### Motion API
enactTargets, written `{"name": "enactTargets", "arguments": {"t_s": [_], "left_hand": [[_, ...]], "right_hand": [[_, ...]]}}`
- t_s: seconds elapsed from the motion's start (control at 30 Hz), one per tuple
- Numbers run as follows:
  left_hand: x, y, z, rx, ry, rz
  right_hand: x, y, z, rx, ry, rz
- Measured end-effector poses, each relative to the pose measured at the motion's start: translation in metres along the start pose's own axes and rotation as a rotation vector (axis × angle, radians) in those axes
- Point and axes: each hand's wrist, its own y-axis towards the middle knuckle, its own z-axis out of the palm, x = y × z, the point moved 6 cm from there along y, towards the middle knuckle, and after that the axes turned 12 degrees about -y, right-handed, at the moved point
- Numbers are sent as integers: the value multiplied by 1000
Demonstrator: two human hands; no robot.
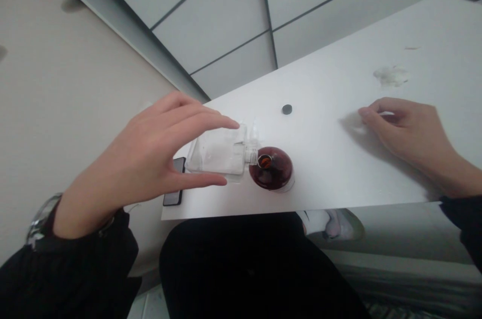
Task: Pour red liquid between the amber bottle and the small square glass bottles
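A: In the head view, where's the left hand?
B: Over the left end of the desk, its grip holding the clear bottle between thumb and fingers. The bottle is tipped almost flat, its neck at the mouth of the brown bottle.
A: Touching?
B: I can't tell; neck and rim overlap from above. The brown bottle stands close to the near edge, left of the middle.
A: And the right hand?
B: Toward the desk's right end, fingers curled in to the thumb. I can't tell whether that grip holds anything; its inside is hidden.
A: What else is partly lost?
B: A phone near the near left corner, covered in part by the left hand. A dark cap lies plainly toward the far edge. Something whitish, beyond the right hand, is too blurred to name. Both sleeves run out of the picture.
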Motion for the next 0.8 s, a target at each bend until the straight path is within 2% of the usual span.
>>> {"name": "enactTargets", "arguments": {"t_s": [0.1, 0.2, 0.27, 0.4, 0.47, 0.53, 0.8], "left_hand": [[13, -20, 3, -97, -71, -54], [36, -50, 20, -288, -263, -158], [56, -72, 45, -411, -403, -261], [90, -103, 110, -622, -642, -413], [101, -109, 137, -631, -690, -513], [106, -110, 153, -591, -718, -584], [110, -108, 164, -513, -831, -564]], "right_hand": [[-5, 1, 2, -4, -11, -1], [-11, 1, 3, -10, -32, 10], [-12, 1, 3, -11, -51, 20], [-10, 0, 2, -9, -56, 29], [-9, -1, 1, -17, -58, 42], [-9, -2, 1, -20, -66, 70], [-8, -7, 3, -5, -103, 147]]}}
